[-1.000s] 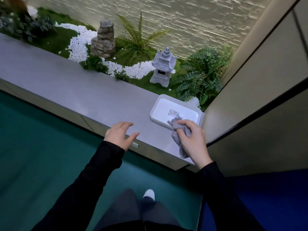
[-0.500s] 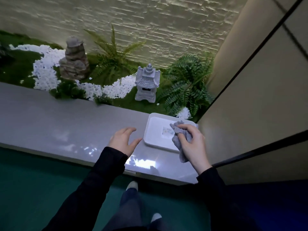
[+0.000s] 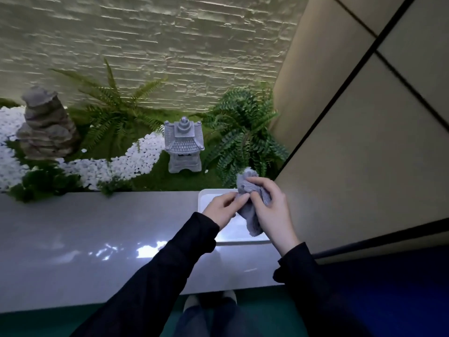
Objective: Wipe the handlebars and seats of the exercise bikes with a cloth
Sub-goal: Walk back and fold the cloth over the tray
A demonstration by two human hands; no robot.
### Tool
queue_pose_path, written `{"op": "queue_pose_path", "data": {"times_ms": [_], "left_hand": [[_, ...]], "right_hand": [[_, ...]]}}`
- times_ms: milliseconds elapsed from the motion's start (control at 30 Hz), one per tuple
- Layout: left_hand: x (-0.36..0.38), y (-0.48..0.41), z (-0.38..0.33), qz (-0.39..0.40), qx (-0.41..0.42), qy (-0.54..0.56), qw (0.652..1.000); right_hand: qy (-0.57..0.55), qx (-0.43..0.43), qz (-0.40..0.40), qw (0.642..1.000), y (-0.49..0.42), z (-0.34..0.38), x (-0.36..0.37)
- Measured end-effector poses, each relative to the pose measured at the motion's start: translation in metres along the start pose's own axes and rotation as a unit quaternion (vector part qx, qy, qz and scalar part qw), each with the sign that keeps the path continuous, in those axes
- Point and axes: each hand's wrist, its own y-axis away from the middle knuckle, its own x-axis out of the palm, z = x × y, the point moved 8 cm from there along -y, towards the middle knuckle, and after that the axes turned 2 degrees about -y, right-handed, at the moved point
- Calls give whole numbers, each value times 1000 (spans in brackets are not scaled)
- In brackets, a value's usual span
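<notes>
1. Cloth [image 3: 252, 190]: grey, soft, bunched. I hold it in both hands above the far right end of the ledge, over the tray. One crumpled corner sticks up past my right fingers; a tail hangs down between my two palms toward the tray floor.
2. Right hand [image 3: 272, 210]: closed around the cloth, fingers curled over the top of the bundle, thumb side turned to the left. Black sleeve to the wrist.
3. Left hand [image 3: 222, 207]: brought in against the right one, fingertips pinching the cloth's left edge. The two hands meet at the cloth. Black sleeve to the wrist.
4. Tray [image 3: 204, 198]: white, shallow, rounded corners, lying flat on the ledge at its right end, next to the wall panel. Mostly covered by my hands; its far left corner and near rim show.
5. Ledge [image 3: 97, 239]: pale grey, glossy, with bright reflections near my left forearm. It runs across the view from left to right.
6. Stone lantern [image 3: 183, 147]: small grey pagoda ornament, upright on the green ground behind the ledge, left of and beyond the tray.
7. Ferns [image 3: 243, 132]: one clump just beyond the tray, another further left.
8. White pebbles [image 3: 136, 159]: a curving band left of the lantern.
9. Rock stack [image 3: 46, 127]: grey-brown, far left.
10. Shoes [image 3: 192, 302]: light-coloured toes on teal floor below the ledge edge.
</notes>
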Motion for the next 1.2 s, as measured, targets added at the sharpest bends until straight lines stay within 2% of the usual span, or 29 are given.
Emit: {"op": "queue_pose_path", "data": {"times_ms": [133,333,433,567,733,867,933,1000,1100,1200], "left_hand": [[-2,-15,-12,3,-7,127,992],[-27,-29,-30,-70,-2,195,978],[-34,-35,-36,-71,-3,243,967],[-35,-42,-43,-59,2,254,965],[-37,-47,-49,-64,11,275,959],[-34,-49,-54,-54,11,286,957],[-33,-49,-57,-60,12,270,961],[-33,-48,-60,-74,25,205,976],[-28,-44,-67,-79,58,97,990],[-32,-42,-69,-89,70,82,990]], "right_hand": [[-39,13,17,999,-20,3,2],[-174,25,51,983,-47,-1,-3],[-237,70,45,968,-56,-16,-11],[-293,134,65,944,-60,-36,-11],[-335,219,42,915,-56,-65,-12],[-373,305,75,873,-46,-76,5],[-397,329,109,850,-41,-76,17],[-423,327,119,837,-38,-73,25],[-442,303,95,839,-39,-70,33],[-457,294,43,838,-44,-74,30]]}}
